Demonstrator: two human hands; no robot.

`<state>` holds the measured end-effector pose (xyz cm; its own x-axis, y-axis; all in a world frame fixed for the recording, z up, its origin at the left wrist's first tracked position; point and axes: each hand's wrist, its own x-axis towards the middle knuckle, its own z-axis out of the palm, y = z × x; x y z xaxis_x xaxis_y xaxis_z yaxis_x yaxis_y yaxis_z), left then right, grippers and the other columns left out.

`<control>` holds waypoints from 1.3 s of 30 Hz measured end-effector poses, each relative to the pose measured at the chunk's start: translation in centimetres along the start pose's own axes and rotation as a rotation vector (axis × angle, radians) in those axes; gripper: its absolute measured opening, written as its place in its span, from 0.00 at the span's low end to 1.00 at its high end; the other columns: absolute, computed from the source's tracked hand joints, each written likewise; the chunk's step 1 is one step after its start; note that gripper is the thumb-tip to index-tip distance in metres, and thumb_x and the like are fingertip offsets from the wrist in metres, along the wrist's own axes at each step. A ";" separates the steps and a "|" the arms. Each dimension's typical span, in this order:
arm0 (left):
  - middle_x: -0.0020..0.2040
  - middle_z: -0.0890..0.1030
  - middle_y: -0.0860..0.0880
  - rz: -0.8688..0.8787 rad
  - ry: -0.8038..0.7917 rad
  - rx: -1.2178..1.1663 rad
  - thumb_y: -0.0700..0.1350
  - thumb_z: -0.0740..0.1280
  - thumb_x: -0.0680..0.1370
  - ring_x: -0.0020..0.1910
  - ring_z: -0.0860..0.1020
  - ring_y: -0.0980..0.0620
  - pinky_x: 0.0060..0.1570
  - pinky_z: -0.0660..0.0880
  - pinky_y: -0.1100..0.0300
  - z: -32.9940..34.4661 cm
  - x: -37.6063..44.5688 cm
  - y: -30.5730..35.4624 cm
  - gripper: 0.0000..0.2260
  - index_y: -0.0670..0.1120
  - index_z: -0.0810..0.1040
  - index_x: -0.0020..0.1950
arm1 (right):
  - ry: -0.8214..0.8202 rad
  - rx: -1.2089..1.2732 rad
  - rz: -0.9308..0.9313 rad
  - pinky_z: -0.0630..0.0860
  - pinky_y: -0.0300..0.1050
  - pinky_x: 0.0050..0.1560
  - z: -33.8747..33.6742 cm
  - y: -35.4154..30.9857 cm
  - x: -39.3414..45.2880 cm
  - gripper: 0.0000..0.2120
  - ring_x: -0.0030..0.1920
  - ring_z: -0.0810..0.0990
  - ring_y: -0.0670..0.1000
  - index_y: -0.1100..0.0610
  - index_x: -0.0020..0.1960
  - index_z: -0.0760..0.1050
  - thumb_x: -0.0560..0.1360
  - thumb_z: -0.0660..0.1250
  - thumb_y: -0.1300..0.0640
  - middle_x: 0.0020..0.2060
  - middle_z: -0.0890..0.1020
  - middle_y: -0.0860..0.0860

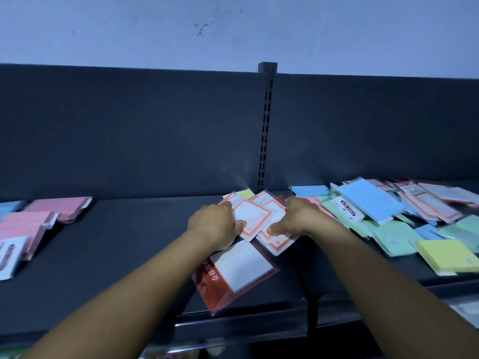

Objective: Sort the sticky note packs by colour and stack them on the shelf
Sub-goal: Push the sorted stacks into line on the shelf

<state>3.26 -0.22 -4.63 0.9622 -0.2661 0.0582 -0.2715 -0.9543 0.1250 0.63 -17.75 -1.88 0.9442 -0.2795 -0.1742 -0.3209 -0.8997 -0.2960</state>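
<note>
Item, nearest: red-backed pack (233,274), white pad on a red card, lying flat on the shelf (116,255) close to its front edge, long axis running diagonally from near-left to far-right. It sits just below the left wrist, untouched.

Item: left hand (215,224), forearm reaching in from lower left, palm down, fingers curled over the left edge of the orange-framed pack (252,216), thumb pressed on its near face.

Item: right hand (295,218), forearm from lower right, palm down, thumb (276,228) stretched left onto a second orange-framed pack (276,240); its other fingers are hidden behind the knuckles, so their curl cannot be told.

Relation: both framed packs lie between the hands, tilted and overlapping, corners toward the viewer. Judged step: squaring them into one stack.

Item, left: pink stacks (39,218), well apart.

Item, right: unsorted heap (388,216) of blue, green, yellow and white packs, nearer the right hand.

Item, farthest: yellow pack (246,194), against the back panel (129,130).
</note>
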 end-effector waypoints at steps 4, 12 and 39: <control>0.61 0.77 0.47 -0.086 -0.025 -0.034 0.65 0.59 0.76 0.60 0.75 0.45 0.49 0.73 0.53 -0.3 0.0 0.5 0.30 0.46 0.66 0.69 | -0.034 0.190 -0.016 0.77 0.43 0.46 -0.7 -0.3 -0.4 0.17 0.47 0.81 0.52 0.57 0.52 0.76 0.68 0.76 0.52 0.49 0.82 0.52; 0.57 0.78 0.48 -0.320 -0.071 -0.656 0.59 0.73 0.70 0.53 0.79 0.48 0.51 0.77 0.53 -0.7 0.3 1.5 0.31 0.45 0.63 0.63 | -0.006 0.664 -0.063 0.61 0.30 0.16 -1.1 1.0 -1.8 0.06 0.20 0.73 0.42 0.55 0.51 0.74 0.76 0.68 0.56 0.36 0.80 0.50; 0.51 0.82 0.46 -0.393 0.337 -1.386 0.31 0.65 0.76 0.48 0.82 0.45 0.45 0.80 0.53 -4.5 -2.3 -6.1 0.11 0.44 0.74 0.54 | 0.213 1.246 -0.142 0.78 0.48 0.51 0.6 -4.3 -0.5 0.11 0.48 0.81 0.52 0.52 0.59 0.72 0.79 0.58 0.60 0.51 0.82 0.51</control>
<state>2.58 6.83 -1.05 0.9796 0.2011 -0.0050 0.0084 -0.0158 0.9998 1.46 -13.48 -1.10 0.9317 -0.3596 0.0510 0.0410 -0.0353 -0.9985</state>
